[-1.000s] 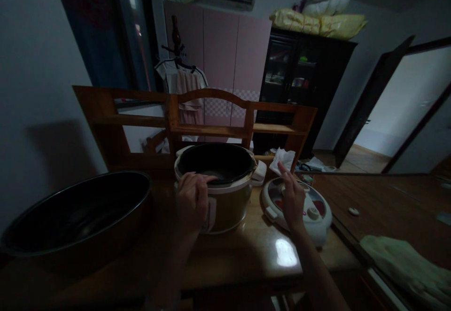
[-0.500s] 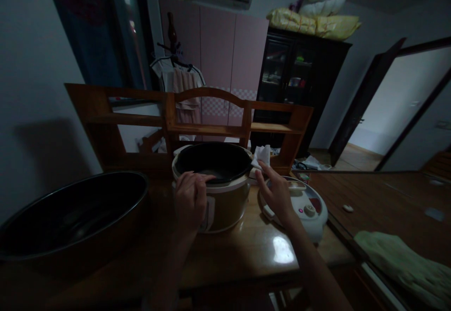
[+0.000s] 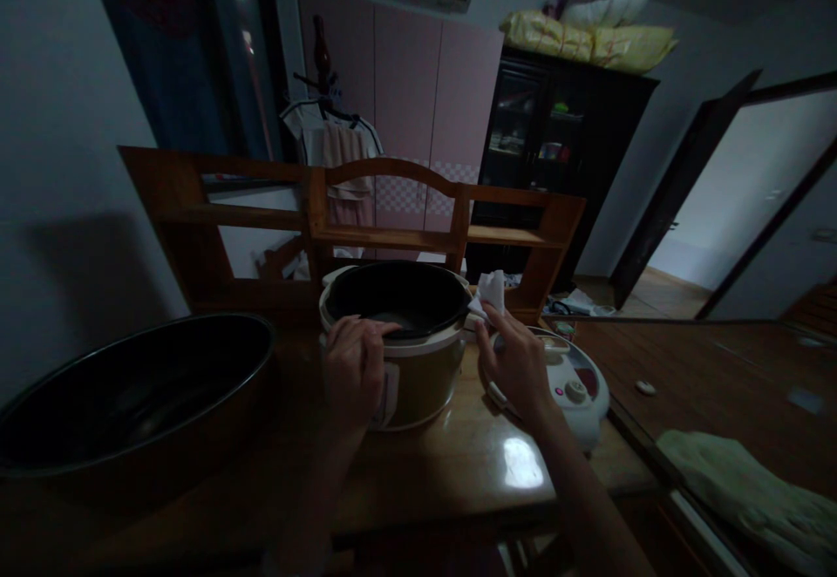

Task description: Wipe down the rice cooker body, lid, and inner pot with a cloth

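An electric cooker (image 3: 428, 383) with a brown-gold body, a pale rim and a black inner pot (image 3: 405, 288) stands uncovered on the wooden desk. My left hand (image 3: 355, 359) is closed over the near left of its rim, with the thumb pointing right along the edge. At the right side of the rim, my right hand (image 3: 520, 363) pinches a white tissue (image 3: 489, 291) between thumb and fingers. Beside that hand lies the cooker's white lid (image 3: 575, 391), which has a knob and is partly hidden by my wrist. The fingertips of my left hand are hard to see in the dim light.
A large dark oval basin (image 3: 137, 385) sits to the left on the desk (image 3: 451, 481). Behind the cooker rises a wooden shelf rack (image 3: 385, 240). To the right is a brown surface (image 3: 706, 368) with a small white object (image 3: 645, 388) and a pale green cloth (image 3: 738, 481).
My right hand has shifted slightly and its fingers have drawn closer together around the tissue. My left hand stays on the rim. The camera view has moved a little.
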The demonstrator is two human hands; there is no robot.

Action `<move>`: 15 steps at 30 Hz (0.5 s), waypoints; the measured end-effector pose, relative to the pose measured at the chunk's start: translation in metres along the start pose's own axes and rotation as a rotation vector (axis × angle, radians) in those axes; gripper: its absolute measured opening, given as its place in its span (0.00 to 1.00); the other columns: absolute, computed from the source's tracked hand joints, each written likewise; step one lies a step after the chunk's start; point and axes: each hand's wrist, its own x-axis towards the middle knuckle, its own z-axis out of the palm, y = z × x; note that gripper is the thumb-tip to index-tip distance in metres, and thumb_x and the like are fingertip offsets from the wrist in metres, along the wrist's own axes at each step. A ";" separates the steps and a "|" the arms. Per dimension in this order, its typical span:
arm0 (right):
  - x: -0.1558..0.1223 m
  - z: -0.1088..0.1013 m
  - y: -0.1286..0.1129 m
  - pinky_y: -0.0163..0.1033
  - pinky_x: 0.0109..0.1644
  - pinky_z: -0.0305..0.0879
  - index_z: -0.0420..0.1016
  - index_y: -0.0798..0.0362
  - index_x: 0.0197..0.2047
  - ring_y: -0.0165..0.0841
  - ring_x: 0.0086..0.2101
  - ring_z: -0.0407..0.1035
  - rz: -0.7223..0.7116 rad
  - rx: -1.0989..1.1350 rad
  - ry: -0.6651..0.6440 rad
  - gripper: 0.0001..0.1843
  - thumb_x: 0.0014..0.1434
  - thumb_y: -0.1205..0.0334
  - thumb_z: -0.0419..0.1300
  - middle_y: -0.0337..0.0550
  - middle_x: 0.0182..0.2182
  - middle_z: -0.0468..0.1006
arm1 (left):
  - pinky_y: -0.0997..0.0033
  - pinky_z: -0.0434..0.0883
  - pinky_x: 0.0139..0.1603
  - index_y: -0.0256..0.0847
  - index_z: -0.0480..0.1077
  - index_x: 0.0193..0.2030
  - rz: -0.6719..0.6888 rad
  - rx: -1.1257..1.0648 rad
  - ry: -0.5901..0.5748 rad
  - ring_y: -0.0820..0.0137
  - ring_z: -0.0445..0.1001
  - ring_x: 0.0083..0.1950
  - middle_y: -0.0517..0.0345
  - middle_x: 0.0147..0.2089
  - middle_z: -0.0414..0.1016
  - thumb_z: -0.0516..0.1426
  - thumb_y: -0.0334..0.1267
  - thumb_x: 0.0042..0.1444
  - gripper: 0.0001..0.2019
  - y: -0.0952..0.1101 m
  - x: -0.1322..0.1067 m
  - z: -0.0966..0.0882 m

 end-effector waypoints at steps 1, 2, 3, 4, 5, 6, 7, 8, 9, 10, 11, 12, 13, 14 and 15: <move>0.000 0.000 0.000 0.46 0.56 0.67 0.71 0.53 0.57 0.42 0.51 0.73 -0.002 -0.006 0.003 0.18 0.67 0.57 0.54 0.50 0.53 0.77 | 0.55 0.61 0.61 0.44 0.78 0.41 0.004 -0.002 0.001 0.64 0.74 0.48 0.56 0.42 0.81 0.43 0.35 0.69 0.21 0.000 0.000 0.000; -0.001 0.000 -0.001 0.45 0.55 0.67 0.71 0.53 0.57 0.42 0.51 0.73 -0.004 -0.012 0.004 0.18 0.67 0.57 0.55 0.50 0.53 0.77 | 0.55 0.61 0.61 0.44 0.78 0.41 0.006 -0.003 0.001 0.64 0.74 0.47 0.56 0.42 0.81 0.43 0.35 0.69 0.21 0.000 0.000 0.000; -0.001 0.000 -0.001 0.45 0.55 0.67 0.71 0.53 0.57 0.42 0.51 0.73 -0.006 -0.017 0.005 0.18 0.67 0.57 0.55 0.50 0.53 0.77 | 0.55 0.61 0.61 0.44 0.78 0.41 0.008 -0.005 0.002 0.64 0.74 0.47 0.56 0.42 0.81 0.43 0.35 0.69 0.21 0.000 0.000 0.000; -0.001 -0.001 -0.001 0.45 0.55 0.67 0.71 0.52 0.57 0.42 0.50 0.73 -0.007 -0.024 0.006 0.18 0.67 0.57 0.55 0.49 0.53 0.77 | 0.55 0.61 0.61 0.44 0.78 0.41 0.008 -0.005 0.005 0.64 0.74 0.47 0.56 0.42 0.81 0.43 0.35 0.69 0.21 0.000 0.000 0.000; -0.001 -0.001 -0.001 0.45 0.55 0.67 0.71 0.52 0.57 0.42 0.50 0.73 -0.008 -0.031 0.006 0.18 0.67 0.58 0.55 0.49 0.53 0.77 | 0.55 0.61 0.61 0.45 0.78 0.41 0.005 -0.004 0.007 0.64 0.74 0.48 0.56 0.42 0.81 0.43 0.35 0.69 0.21 0.000 0.000 0.000; -0.002 -0.001 -0.001 0.45 0.55 0.67 0.71 0.52 0.58 0.41 0.50 0.73 -0.009 -0.037 0.005 0.18 0.67 0.58 0.55 0.49 0.53 0.77 | 0.55 0.61 0.61 0.45 0.78 0.41 0.002 -0.003 0.008 0.64 0.74 0.48 0.56 0.42 0.81 0.43 0.35 0.69 0.21 0.000 0.000 0.000; -0.002 -0.001 -0.002 0.45 0.55 0.67 0.70 0.52 0.58 0.41 0.50 0.73 -0.010 -0.043 0.003 0.18 0.67 0.58 0.55 0.49 0.53 0.77 | 0.55 0.61 0.61 0.45 0.78 0.41 -0.001 -0.004 0.007 0.64 0.74 0.48 0.56 0.42 0.81 0.43 0.35 0.69 0.21 0.000 0.000 0.001; -0.002 -0.001 -0.002 0.45 0.55 0.67 0.70 0.52 0.58 0.42 0.50 0.73 -0.013 -0.048 0.002 0.18 0.67 0.58 0.54 0.49 0.53 0.77 | 0.55 0.61 0.61 0.45 0.78 0.41 -0.003 -0.006 0.005 0.63 0.74 0.48 0.56 0.42 0.81 0.43 0.36 0.69 0.21 0.000 0.000 0.001; -0.002 -0.001 -0.002 0.45 0.55 0.67 0.71 0.52 0.57 0.42 0.50 0.73 -0.015 -0.054 0.002 0.17 0.67 0.58 0.54 0.50 0.53 0.77 | 0.56 0.61 0.61 0.45 0.78 0.40 -0.005 -0.006 0.003 0.63 0.74 0.48 0.57 0.42 0.81 0.43 0.36 0.69 0.21 0.000 0.000 0.001; -0.002 -0.001 -0.002 0.45 0.55 0.67 0.71 0.52 0.57 0.42 0.50 0.73 -0.017 -0.059 0.002 0.17 0.68 0.58 0.54 0.50 0.54 0.77 | 0.56 0.61 0.61 0.45 0.78 0.40 -0.007 -0.006 0.001 0.63 0.73 0.48 0.57 0.42 0.81 0.43 0.36 0.69 0.21 0.000 0.000 0.001; -0.002 -0.001 -0.002 0.45 0.55 0.67 0.71 0.52 0.57 0.42 0.51 0.73 -0.019 -0.064 0.004 0.17 0.68 0.58 0.54 0.50 0.54 0.76 | 0.56 0.61 0.61 0.45 0.78 0.40 -0.009 -0.007 0.000 0.63 0.73 0.48 0.57 0.42 0.81 0.43 0.36 0.69 0.21 0.000 0.000 0.000; -0.002 -0.001 -0.003 0.45 0.56 0.66 0.71 0.52 0.56 0.42 0.51 0.72 -0.023 -0.070 0.006 0.17 0.68 0.58 0.54 0.51 0.54 0.76 | 0.56 0.61 0.61 0.45 0.78 0.40 -0.011 -0.008 -0.001 0.64 0.73 0.48 0.57 0.42 0.81 0.43 0.36 0.69 0.21 0.001 0.000 0.000; -0.002 0.000 -0.003 0.45 0.56 0.66 0.71 0.53 0.56 0.42 0.51 0.72 -0.028 -0.077 0.008 0.16 0.68 0.58 0.54 0.51 0.55 0.76 | 0.56 0.61 0.62 0.45 0.78 0.40 -0.016 -0.009 -0.002 0.64 0.73 0.48 0.57 0.42 0.81 0.43 0.37 0.69 0.21 0.001 0.000 0.000; -0.002 0.000 -0.003 0.46 0.56 0.66 0.71 0.53 0.56 0.42 0.52 0.72 -0.034 -0.085 0.008 0.16 0.68 0.59 0.53 0.52 0.55 0.76 | 0.56 0.61 0.62 0.45 0.78 0.40 -0.021 -0.011 -0.003 0.64 0.74 0.47 0.57 0.41 0.81 0.43 0.37 0.69 0.21 0.001 0.000 0.000; -0.002 0.000 -0.003 0.46 0.57 0.66 0.71 0.53 0.56 0.42 0.52 0.72 -0.042 -0.096 0.008 0.16 0.68 0.59 0.53 0.52 0.55 0.76 | 0.56 0.61 0.62 0.45 0.78 0.40 -0.026 -0.012 -0.004 0.64 0.74 0.47 0.57 0.41 0.81 0.43 0.37 0.69 0.21 0.001 0.001 0.000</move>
